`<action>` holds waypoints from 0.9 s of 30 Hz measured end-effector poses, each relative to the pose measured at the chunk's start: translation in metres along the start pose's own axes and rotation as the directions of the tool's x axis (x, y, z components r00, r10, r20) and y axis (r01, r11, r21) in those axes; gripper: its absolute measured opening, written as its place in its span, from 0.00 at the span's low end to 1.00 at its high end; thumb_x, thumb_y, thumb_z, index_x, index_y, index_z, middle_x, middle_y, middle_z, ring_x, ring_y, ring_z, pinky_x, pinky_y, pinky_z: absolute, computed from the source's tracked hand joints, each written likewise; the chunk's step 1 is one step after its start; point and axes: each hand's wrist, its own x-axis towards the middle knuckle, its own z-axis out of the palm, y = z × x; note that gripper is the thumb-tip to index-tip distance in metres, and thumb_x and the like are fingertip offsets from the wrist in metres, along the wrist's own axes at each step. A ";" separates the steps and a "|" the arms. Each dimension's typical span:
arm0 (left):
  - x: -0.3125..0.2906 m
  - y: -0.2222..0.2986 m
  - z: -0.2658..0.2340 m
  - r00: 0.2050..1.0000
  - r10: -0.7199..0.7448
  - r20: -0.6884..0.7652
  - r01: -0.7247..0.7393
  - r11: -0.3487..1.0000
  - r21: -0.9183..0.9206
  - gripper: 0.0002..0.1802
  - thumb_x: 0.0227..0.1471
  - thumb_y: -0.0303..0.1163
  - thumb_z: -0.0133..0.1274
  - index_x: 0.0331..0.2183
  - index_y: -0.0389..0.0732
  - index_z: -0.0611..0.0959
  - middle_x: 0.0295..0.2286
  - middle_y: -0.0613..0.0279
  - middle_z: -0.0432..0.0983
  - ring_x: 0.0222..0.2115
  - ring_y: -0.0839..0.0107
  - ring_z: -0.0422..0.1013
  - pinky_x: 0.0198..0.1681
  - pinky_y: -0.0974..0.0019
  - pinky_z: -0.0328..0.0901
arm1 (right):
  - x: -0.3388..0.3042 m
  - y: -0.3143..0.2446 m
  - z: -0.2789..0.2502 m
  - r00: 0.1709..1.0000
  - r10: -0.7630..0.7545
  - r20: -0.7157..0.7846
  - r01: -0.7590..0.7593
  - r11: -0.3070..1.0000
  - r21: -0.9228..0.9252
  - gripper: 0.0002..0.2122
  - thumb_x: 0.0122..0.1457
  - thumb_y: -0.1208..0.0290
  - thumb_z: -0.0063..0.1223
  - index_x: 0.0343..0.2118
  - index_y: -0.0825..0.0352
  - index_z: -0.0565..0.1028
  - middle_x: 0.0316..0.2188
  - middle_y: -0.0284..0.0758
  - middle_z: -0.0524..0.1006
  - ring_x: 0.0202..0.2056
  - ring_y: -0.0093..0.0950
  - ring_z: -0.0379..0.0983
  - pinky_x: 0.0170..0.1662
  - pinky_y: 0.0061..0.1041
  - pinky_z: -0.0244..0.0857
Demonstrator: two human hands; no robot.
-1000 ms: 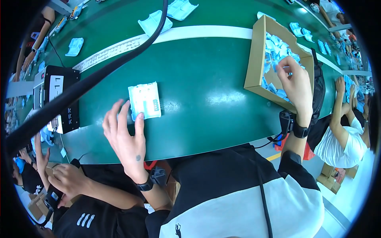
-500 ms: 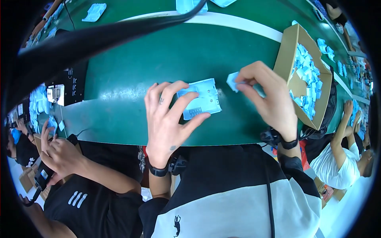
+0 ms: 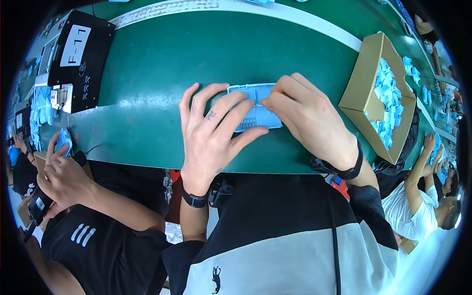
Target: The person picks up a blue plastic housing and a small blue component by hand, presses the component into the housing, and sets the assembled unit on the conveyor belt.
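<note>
Head cam: blue shell (image 3: 265, 119) between both hands over the green table (image 3: 196, 54), vent slots (image 3: 247, 123) facing nearside, long axis hard to call. Left hand (image 3: 209, 130) splayed over it, right hand (image 3: 317, 115) fingertips bunched; can't tell if either's gripping.

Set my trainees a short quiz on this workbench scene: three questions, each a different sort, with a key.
1. True or false: the left hand and the right hand are both at the blue plastic cover.

2. What does the cardboard box hold?
A) black cables
B) small blue pieces
C) white cups

3. Fill in: the black machine stands on the person's ____ side.

Key: 1 true; 2 B; 3 left.
</note>
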 end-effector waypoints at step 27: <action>-0.007 0.002 -0.010 0.914 -0.278 -0.295 0.240 0.957 -0.161 0.20 0.52 0.29 0.70 0.49 0.44 0.88 0.49 0.57 0.80 0.47 0.56 0.76 0.56 0.53 0.67 | 0.009 0.032 -0.013 0.996 0.077 -0.034 -0.080 0.991 -0.102 0.11 0.60 0.77 0.63 0.45 0.66 0.79 0.41 0.39 0.77 0.46 0.45 0.75 0.45 0.39 0.71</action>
